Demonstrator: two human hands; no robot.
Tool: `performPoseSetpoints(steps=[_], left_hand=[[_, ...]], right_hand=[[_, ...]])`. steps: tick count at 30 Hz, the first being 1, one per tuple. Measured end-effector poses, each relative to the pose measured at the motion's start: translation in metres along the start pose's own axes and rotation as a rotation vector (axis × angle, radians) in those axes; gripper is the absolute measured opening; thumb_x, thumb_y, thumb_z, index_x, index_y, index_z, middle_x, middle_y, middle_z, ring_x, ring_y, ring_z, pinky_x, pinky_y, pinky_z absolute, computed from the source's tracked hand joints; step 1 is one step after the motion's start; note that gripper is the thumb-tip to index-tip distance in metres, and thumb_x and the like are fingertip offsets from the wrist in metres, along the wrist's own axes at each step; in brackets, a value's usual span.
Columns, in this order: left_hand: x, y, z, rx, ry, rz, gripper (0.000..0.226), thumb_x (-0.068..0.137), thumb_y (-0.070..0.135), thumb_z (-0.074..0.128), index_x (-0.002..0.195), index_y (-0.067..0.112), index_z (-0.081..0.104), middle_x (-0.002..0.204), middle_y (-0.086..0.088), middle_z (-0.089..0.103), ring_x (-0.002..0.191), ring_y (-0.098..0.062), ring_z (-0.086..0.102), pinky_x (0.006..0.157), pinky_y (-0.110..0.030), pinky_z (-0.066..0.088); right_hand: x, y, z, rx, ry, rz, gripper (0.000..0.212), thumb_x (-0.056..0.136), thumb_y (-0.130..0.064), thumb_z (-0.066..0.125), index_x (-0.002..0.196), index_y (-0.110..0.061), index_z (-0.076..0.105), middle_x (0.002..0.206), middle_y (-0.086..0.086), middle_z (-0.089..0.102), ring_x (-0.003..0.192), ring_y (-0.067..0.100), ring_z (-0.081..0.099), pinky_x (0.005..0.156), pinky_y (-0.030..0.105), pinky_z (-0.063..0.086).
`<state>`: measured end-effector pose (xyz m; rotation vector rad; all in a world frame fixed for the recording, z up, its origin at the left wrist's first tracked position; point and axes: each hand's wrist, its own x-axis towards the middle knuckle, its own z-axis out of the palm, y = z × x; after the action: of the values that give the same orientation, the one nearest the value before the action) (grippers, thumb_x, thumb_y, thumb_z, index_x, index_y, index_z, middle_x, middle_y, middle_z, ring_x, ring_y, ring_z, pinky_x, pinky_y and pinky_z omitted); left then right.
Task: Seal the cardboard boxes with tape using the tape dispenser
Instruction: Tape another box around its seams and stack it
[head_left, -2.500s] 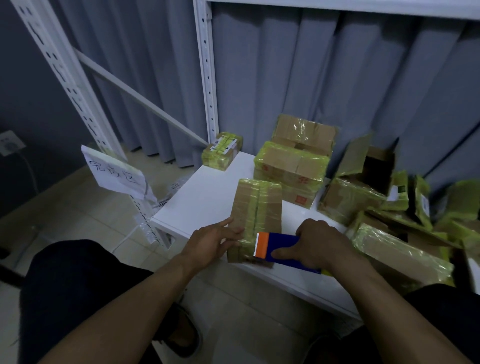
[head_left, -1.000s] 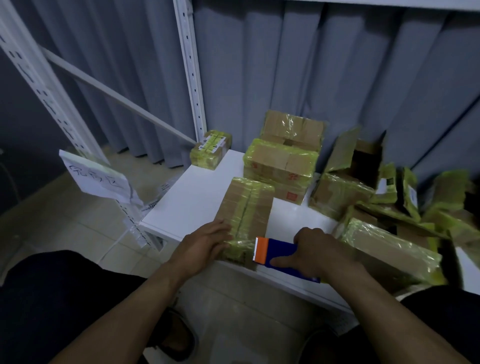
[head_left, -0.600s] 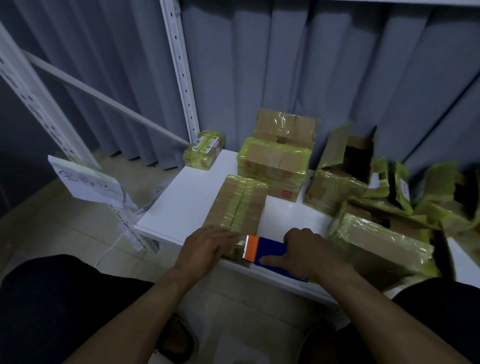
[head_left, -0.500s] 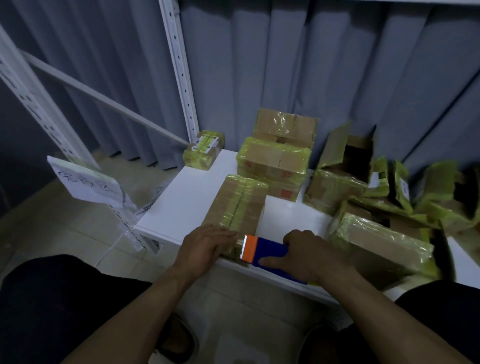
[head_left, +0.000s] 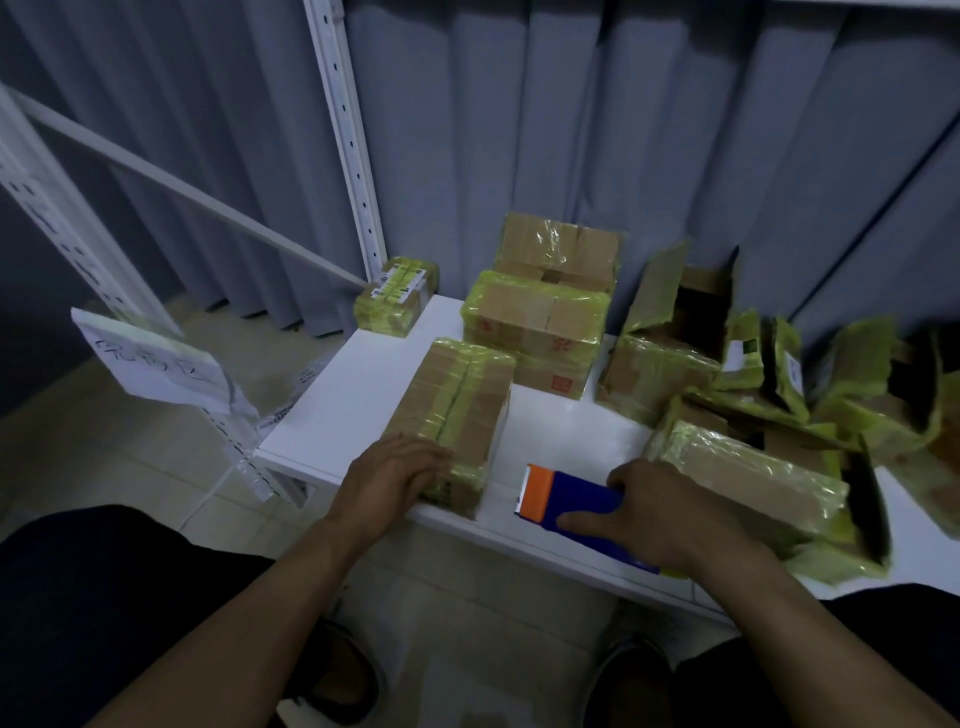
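Note:
A long cardboard box, wrapped in yellowish tape, lies on the white table near its front edge. My left hand rests flat on the box's near end, fingers straight. My right hand grips the blue tape dispenser with an orange head. The dispenser sits to the right of the box, a short gap away from it, just above the table's front edge.
Two stacked taped boxes stand behind. A small labelled box sits at the back left corner. Opened and taped boxes crowd the right side. A white rack post, grey curtain and a paper sign are at the left.
My right hand has pulled the dispenser away from the box's near end to the right. My left hand stays on the box.

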<state>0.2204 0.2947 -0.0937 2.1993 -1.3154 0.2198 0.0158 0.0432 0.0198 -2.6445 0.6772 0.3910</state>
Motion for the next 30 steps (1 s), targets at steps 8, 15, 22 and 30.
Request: performPoseSetpoints(steps=[8,15,22,30], left_hand=[[-0.002,0.010,0.002,0.153,-0.131,0.043,0.082,0.071,-0.007,0.069,0.133,0.045,0.056,0.121,0.004,0.061,0.116,-0.020,0.055,0.110,-0.046,0.035],[-0.007,0.026,0.014,0.077,-0.072,-0.206,0.027,0.084,0.053,0.070,0.111,0.047,0.070,0.120,0.018,0.057,0.122,-0.006,0.049,0.113,-0.071,-0.001],[-0.002,0.024,0.019,-0.014,-0.036,-0.282,0.028,0.081,0.046,0.077,0.108,0.046,0.071,0.108,0.023,0.056,0.113,0.000,0.049,0.103,-0.056,0.032],[-0.002,0.021,0.023,-0.032,0.004,-0.289,0.025,0.079,0.049,0.078,0.103,0.046,0.073,0.102,0.025,0.058,0.108,0.004,0.048,0.100,-0.044,0.031]], right_hand=[[0.034,0.006,0.020,-0.039,-0.045,0.034,0.076,0.067,-0.087,0.068,0.088,-0.013,0.067,0.079,0.003,0.069,0.071,0.019,0.069,0.067,0.035,0.059],[0.053,-0.006,0.037,-0.089,-0.066,0.021,0.074,0.071,-0.082,0.070,0.096,-0.012,0.066,0.076,0.000,0.063,0.066,0.017,0.063,0.065,0.032,0.056],[0.069,-0.029,0.053,-0.116,-0.074,0.009,0.067,0.074,-0.082,0.067,0.074,-0.017,0.050,0.069,-0.001,0.058,0.065,0.019,0.062,0.062,0.031,0.053],[0.068,-0.043,0.050,-0.151,-0.047,0.010,0.066,0.080,-0.081,0.063,0.072,-0.019,0.043,0.070,-0.003,0.050,0.060,0.013,0.049,0.053,0.027,0.039]])
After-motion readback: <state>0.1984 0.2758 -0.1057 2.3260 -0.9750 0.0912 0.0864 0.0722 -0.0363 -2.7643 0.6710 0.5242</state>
